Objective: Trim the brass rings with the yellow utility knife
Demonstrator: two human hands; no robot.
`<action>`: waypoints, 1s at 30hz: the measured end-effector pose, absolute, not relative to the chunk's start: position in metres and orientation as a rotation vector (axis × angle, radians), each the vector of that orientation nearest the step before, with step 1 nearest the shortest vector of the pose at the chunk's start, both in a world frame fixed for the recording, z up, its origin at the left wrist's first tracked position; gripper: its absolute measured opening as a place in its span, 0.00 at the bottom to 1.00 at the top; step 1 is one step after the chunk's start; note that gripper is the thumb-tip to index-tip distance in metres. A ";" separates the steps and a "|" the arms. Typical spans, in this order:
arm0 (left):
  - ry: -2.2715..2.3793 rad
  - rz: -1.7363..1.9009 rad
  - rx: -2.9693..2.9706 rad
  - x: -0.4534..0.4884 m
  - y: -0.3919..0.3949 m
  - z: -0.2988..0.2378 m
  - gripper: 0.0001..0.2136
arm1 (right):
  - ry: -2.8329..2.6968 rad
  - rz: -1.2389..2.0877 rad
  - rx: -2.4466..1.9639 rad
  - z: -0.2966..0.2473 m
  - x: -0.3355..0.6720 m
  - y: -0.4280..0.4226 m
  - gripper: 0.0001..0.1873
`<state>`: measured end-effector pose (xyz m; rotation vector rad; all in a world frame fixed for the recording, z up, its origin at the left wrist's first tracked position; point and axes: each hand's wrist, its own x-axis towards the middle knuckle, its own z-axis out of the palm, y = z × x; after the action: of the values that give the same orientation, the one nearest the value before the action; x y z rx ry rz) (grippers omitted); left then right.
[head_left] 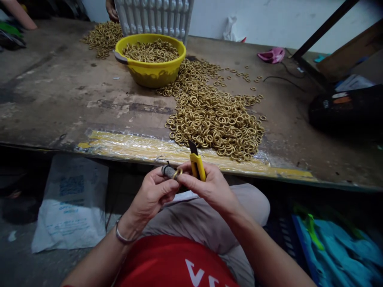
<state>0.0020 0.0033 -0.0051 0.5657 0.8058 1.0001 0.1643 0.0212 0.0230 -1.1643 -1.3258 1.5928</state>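
Note:
My left hand (pixel 155 191) is closed around a short grey rod-like piece (pixel 169 172) with a black band near its end; its exact kind I cannot make out. My right hand (pixel 209 183) grips a yellow utility knife (pixel 198 167), its dark blade pointing up and away from me. A brass-coloured ring (pixel 178 173) sits at the end of the grey piece, between the fingertips of both hands. Just beyond, on the table, spreads a large pile of similar rings (pixel 215 119).
A yellow basin (pixel 152 73) full of rings stands behind the pile, before a grey ribbed panel (pixel 154 18). Another person's hand (pixel 111 10) shows near a second ring heap (pixel 104 38). Yellow tape (pixel 125 145) covers the table's front edge. A white sack (pixel 72 203) lies below left.

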 end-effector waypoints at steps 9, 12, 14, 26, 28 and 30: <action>0.929 0.997 0.655 0.004 0.001 -0.008 0.13 | -1.429 1.515 -1.205 0.022 0.166 0.023 0.11; 0.892 0.982 0.591 0.005 0.002 -0.005 0.14 | -1.394 1.576 -1.181 0.018 0.166 0.023 0.16; 0.855 0.972 0.543 0.004 0.003 -0.002 0.13 | -1.420 1.535 -1.192 0.017 0.168 0.022 0.19; 0.841 1.040 0.471 0.003 0.005 -0.005 0.13 | -2.245 0.399 -1.404 0.006 0.182 -0.006 0.12; 0.830 1.046 0.475 0.004 0.004 -0.005 0.12 | -2.275 0.336 -1.429 0.005 0.179 -0.007 0.12; 0.826 1.043 0.478 0.004 0.004 -0.002 0.11 | -2.312 0.272 -1.433 0.004 0.177 -0.004 0.10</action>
<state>0.0041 0.0045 -0.0020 0.4777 0.8259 1.0430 0.1775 -0.0043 0.0039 -1.4332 -2.3116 0.2721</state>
